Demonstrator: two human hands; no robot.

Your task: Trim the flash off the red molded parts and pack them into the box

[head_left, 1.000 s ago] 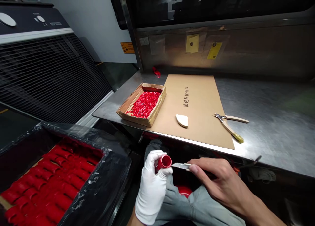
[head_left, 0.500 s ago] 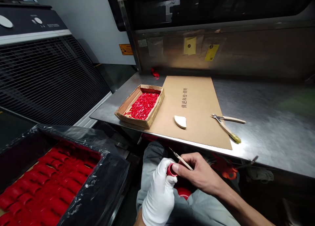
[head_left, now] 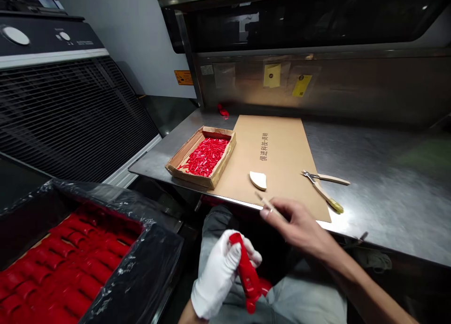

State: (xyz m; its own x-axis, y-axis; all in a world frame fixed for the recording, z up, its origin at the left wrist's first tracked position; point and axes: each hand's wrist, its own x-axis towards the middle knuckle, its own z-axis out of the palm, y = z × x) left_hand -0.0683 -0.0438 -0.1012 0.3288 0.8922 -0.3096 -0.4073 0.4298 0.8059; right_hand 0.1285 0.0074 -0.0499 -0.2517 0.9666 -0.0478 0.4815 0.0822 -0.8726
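Note:
My left hand [head_left: 223, 270], in a white glove, is closed around a red plastic part [head_left: 248, 277] above my lap. The part's long body slants down to the right, out of the fingers. Higher and to the right, my bare right hand [head_left: 294, 223] grips a thin light-handled tool [head_left: 270, 206] just over the table's front edge; its tip is blurred. A pale fan-shaped piece [head_left: 258, 180] lies on the brown cardboard sheet [head_left: 282, 150] beyond that tool.
A cardboard tray [head_left: 225, 159] of small red scraps stands left on the metal table [head_left: 380, 183]. Pliers [head_left: 322, 185] lie at the sheet's right edge. At lower left, a box lined with black plastic [head_left: 155, 248] holds several red parts. Red scraps [head_left: 222, 111] lie near the back.
My right hand has moved up and away from my left hand, carrying the tool. The red part has turned, so its long side now shows. The view has shifted slightly.

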